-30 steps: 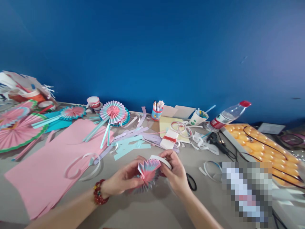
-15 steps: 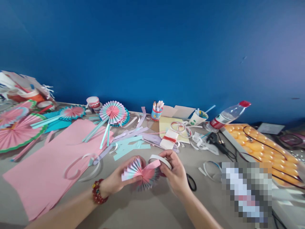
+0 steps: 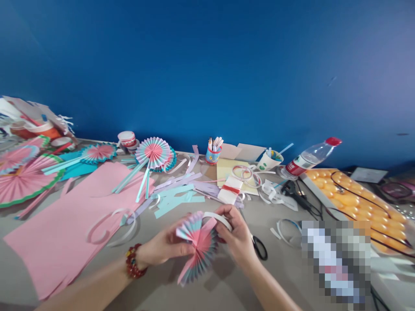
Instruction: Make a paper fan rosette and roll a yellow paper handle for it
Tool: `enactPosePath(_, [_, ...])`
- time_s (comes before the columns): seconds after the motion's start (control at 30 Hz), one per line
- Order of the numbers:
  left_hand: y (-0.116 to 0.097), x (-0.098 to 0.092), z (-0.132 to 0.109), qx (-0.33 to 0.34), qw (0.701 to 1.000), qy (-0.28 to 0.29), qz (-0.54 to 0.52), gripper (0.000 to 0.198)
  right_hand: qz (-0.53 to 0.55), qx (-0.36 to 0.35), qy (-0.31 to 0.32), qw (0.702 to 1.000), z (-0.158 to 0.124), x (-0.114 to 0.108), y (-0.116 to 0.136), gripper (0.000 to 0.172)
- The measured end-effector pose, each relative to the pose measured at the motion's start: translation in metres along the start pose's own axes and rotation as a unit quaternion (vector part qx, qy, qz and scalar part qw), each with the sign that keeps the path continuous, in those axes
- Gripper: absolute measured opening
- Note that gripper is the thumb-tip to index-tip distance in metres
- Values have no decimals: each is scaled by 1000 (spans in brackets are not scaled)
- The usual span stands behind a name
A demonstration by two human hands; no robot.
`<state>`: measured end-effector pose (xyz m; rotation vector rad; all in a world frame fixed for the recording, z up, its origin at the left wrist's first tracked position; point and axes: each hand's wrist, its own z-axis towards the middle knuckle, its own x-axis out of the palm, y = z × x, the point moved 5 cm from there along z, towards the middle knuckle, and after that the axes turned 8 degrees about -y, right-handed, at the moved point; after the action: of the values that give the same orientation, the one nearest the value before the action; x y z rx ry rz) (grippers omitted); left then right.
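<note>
My left hand [image 3: 170, 245] is closed on a pleated paper fan [image 3: 202, 242], thumb on its front near the centre fold. The fan is pink in the middle with pale blue and lilac outer bands, spread into a partial round. My right hand [image 3: 235, 229] is closed at the fan's upper right edge. Its fingers hold a white ring [image 3: 214, 216] that looks like a roll of tape, partly hidden by fingers and fan. Black-handled scissors [image 3: 260, 247] lie just beside the right hand, partly covered by it.
Pink paper sheets [image 3: 61, 220] cover the left, with finished fans [image 3: 153, 153] behind. Paper strips [image 3: 178, 198], a pen cup [image 3: 213, 154] and a white card with red thread [image 3: 230, 190] lie ahead. Rightward are a bottle [image 3: 308, 160], a glue gun [image 3: 296, 194], cables and an orange padded panel [image 3: 359, 203].
The fan has turned and spread wider, its lower part now hanging further down and its left side nearer the right hand. More of the scissors shows beside my right hand.
</note>
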<state>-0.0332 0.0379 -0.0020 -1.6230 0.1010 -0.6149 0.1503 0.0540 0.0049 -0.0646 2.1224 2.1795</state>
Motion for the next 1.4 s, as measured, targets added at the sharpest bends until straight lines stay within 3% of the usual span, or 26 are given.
enactPosePath(0.07, [5, 0, -1, -19, 1000, 17, 9, 51, -5, 3, 1, 1000, 0, 0, 0, 14])
enactPosePath(0.23, [2, -1, 1, 31, 996, 43, 73, 33, -5, 6, 0, 1000, -1, -1, -4, 14])
enactPosePath(0.47, [8, 1, 4, 18, 999, 39, -3, 28, 11, 3, -12, 1000, 0, -1, -3, 13])
enactPosePath(0.73, [4, 0, -1, 48, 997, 46, 44, 28, 24, -13, -4, 1000, 0, -1, -6, 14])
enactPosePath(0.87, [-4, 4, -1, 96, 993, 61, 43, 25, 13, -33, -22, 999, 0, -3, -4, 14])
enactPosePath(1.0, [-5, 0, 1, 102, 992, 48, 48, 27, 0, -35, -49, 998, -1, -5, -1, 13])
enactPosePath(1.2, [-11, -3, -2, 125, 992, 9, 17, 27, 50, 36, -39, 997, -4, 0, -5, 18])
enactPosePath(1.4, [-13, -2, -3, 125, 991, 1, 50, 25, 28, 4, -52, 998, -2, -2, -5, 16])
